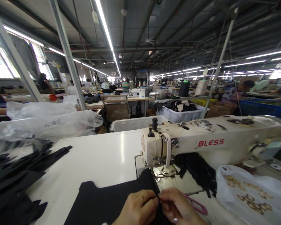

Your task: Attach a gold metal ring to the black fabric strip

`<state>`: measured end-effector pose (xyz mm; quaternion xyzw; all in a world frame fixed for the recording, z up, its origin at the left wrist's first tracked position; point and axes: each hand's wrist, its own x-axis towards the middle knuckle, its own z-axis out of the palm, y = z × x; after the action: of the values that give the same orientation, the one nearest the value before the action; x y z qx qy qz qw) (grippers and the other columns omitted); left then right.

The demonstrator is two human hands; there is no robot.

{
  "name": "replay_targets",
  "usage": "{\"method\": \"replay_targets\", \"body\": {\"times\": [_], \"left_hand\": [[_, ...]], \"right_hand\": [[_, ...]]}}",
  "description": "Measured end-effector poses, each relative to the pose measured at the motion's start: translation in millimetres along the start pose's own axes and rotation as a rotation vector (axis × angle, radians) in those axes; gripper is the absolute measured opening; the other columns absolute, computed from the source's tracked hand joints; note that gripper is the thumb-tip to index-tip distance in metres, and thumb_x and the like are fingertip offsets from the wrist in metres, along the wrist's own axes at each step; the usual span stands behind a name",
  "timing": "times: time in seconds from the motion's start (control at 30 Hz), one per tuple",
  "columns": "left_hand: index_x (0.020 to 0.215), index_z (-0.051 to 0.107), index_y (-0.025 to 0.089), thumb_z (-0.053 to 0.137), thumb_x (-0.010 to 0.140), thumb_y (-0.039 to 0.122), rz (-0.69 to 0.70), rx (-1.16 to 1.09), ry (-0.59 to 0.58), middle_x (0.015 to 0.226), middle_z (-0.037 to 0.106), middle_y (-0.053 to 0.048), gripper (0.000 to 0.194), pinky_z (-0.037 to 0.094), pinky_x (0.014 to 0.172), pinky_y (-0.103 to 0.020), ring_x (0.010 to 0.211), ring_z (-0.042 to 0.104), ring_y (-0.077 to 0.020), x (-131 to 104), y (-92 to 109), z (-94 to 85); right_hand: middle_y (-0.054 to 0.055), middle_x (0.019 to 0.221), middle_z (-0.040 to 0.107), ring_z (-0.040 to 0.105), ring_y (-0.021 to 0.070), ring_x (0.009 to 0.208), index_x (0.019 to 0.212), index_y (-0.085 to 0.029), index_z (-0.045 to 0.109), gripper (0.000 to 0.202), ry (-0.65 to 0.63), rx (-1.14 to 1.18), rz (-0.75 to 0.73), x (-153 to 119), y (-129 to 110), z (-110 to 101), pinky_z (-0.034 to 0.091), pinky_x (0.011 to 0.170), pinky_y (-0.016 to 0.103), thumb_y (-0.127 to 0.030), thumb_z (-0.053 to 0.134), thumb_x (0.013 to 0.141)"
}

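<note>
Left hand and right hand: our grips pinched the black fabric panel's edge | panel lay on the near table, just before the presser foot | risk: fingertips near the needle, edge could slip askew | pink scissors at right could snag.

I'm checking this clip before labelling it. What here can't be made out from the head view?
- What the left hand and right hand pinch: hidden by the fingertips meeting over the black fabric panel.
- Needle of the white BLESS sewing machine: too small behind its head.
- Pink-handled tool: partly covered by the right hand.
- Brass rings in the white plastic bag: blurred.
</note>
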<state>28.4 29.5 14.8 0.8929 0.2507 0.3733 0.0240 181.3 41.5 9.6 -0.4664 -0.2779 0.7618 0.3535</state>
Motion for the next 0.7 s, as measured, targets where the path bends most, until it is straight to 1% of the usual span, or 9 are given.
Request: {"method": "replay_targets", "body": {"times": [0.1, 0.23, 0.37, 0.43, 0.53, 0.57, 0.6, 0.67, 0.7], "left_hand": [[0.081, 0.051, 0.009, 0.039, 0.082, 0.004, 0.046, 0.065, 0.008, 0.072, 0.056, -0.009, 0.013, 0.045, 0.051, -0.022, 0.057, 0.052, -0.0145, -0.9, -0.3, 0.3], [0.087, 0.051, 0.008, 0.039, 0.085, 0.006, 0.072, 0.101, 0.015, 0.076, 0.058, -0.009, 0.012, 0.047, 0.055, -0.022, 0.062, 0.055, -0.0153, 2.0, 2.3, -7.2], [0.095, 0.052, 0.007, 0.033, 0.088, 0.009, 0.096, 0.145, -0.021, 0.083, 0.060, -0.011, 0.020, 0.049, 0.058, -0.025, 0.067, 0.058, -0.0176, 4.6, 3.5, -14.3], [0.094, 0.052, 0.007, 0.032, 0.088, 0.009, 0.097, 0.154, -0.026, 0.082, 0.060, -0.011, 0.020, 0.049, 0.058, -0.024, 0.067, 0.058, -0.0173, 3.9, 2.0, -13.3], [0.088, 0.052, 0.008, 0.037, 0.086, 0.006, 0.077, 0.121, -0.008, 0.075, 0.058, -0.009, 0.015, 0.046, 0.054, -0.022, 0.062, 0.055, -0.0151, -0.6, -2.5, -7.0], [0.087, 0.051, 0.009, 0.038, 0.085, 0.005, 0.066, 0.113, -0.003, 0.074, 0.058, -0.008, 0.014, 0.046, 0.054, -0.022, 0.061, 0.055, -0.0147, -2.5, -4.3, -4.6], [0.086, 0.051, 0.009, 0.040, 0.084, 0.005, 0.061, 0.108, 0.002, 0.075, 0.057, -0.008, 0.012, 0.045, 0.054, -0.022, 0.061, 0.054, -0.0144, -4.3, -6.1, -2.4], [0.084, 0.050, 0.009, 0.041, 0.083, 0.004, 0.058, 0.097, -0.005, 0.076, 0.057, -0.007, 0.010, 0.044, 0.053, -0.022, 0.061, 0.052, -0.0138, -7.0, -9.2, 1.5], [0.081, 0.050, 0.009, 0.041, 0.083, 0.004, 0.063, 0.094, -0.004, 0.075, 0.057, -0.007, 0.010, 0.043, 0.053, -0.022, 0.060, 0.051, -0.0133, -7.7, -10.5, 3.2]], "right_hand": [[-0.005, 0.033, 0.038, 0.032, 0.0026, 0.025, 0.040, -0.016, 0.036, 0.026, -0.005, -0.003, 0.034, -0.4, -0.5, -0.9, 0.008, 0.031, 0.016, -0.030, 0.058, 0.042], [-0.005, 0.033, 0.039, 0.034, 0.0030, 0.026, 0.040, -0.015, 0.038, 0.025, -0.012, -0.007, 0.036, -0.9, 0.3, -3.2, 0.010, 0.030, 0.016, -0.030, 0.058, 0.043], [-0.005, 0.033, 0.038, 0.033, 0.0027, 0.025, 0.039, -0.015, 0.039, 0.025, -0.012, -0.009, 0.033, 0.8, 1.7, -2.2, 0.011, 0.029, 0.016, -0.031, 0.058, 0.043], [-0.005, 0.033, 0.038, 0.032, 0.0021, 0.026, 0.039, -0.015, 0.039, 0.026, -0.002, -0.035, 0.037, 2.6, 2.1, -0.5, 0.011, 0.030, 0.016, -0.033, 0.057, 0.043], [-0.005, 0.035, 0.039, 0.032, 0.0033, 0.026, 0.048, -0.015, 0.045, 0.030, 0.001, -0.176, 0.012, 0.3, 1.3, -3.8, 0.013, 0.029, 0.016, -0.042, 0.057, 0.047], [-0.003, 0.038, 0.043, 0.036, 0.0049, 0.028, 0.054, -0.015, 0.048, 0.032, 0.008, -0.262, -0.048, -3.6, 0.7, -8.3, 0.018, 0.030, 0.016, -0.046, 0.055, 0.051], [-0.001, 0.044, 0.049, 0.043, 0.0073, 0.034, 0.060, -0.015, 0.052, 0.033, 0.032, -0.383, -0.148, -9.5, 0.4, -14.8, 0.027, 0.032, 0.017, -0.047, 0.054, 0.057], [0.004, 0.061, 0.059, 0.055, 0.0120, 0.053, 0.071, -0.017, 0.058, 0.025, 0.096, -0.707, -0.422, -26.1, 1.6, -32.5, 0.043, 0.049, 0.021, -0.041, 0.055, 0.065], [0.004, 0.068, 0.062, 0.057, 0.0135, 0.062, 0.077, -0.019, 0.061, 0.020, 0.109, -0.880, -0.559, -35.4, 3.7, -42.1, 0.046, 0.059, 0.022, -0.036, 0.058, 0.067]]}}
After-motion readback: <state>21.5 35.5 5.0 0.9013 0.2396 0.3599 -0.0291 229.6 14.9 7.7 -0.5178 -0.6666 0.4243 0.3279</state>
